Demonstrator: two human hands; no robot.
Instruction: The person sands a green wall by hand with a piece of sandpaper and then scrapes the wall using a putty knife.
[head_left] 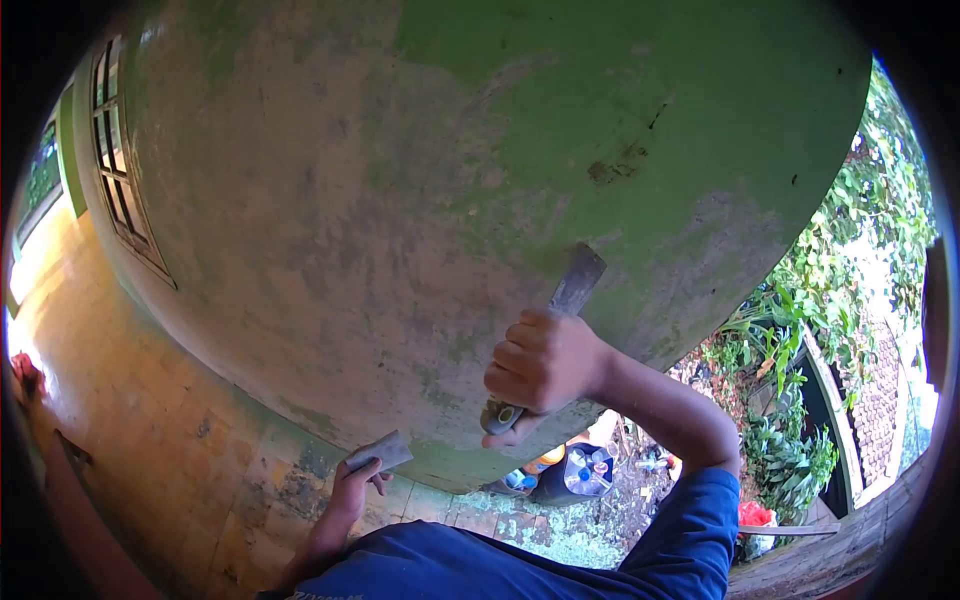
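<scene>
My right hand is wrapped round the handle of a putty knife, its blade pointing up and right at the wall. The blade tip overlaps the green wall, where the paint meets a bare, greyish patch. Lower down on the left, my left hand pinches a flat grey rectangular piece between thumb and fingers, near the foot of the wall. I cannot tell what this piece is made of.
A dark bin with plastic bottles stands below the wall, past my right forearm. Yellowish floor tiles run along the left, under a framed window. Green plants and a tiled roof lie to the right.
</scene>
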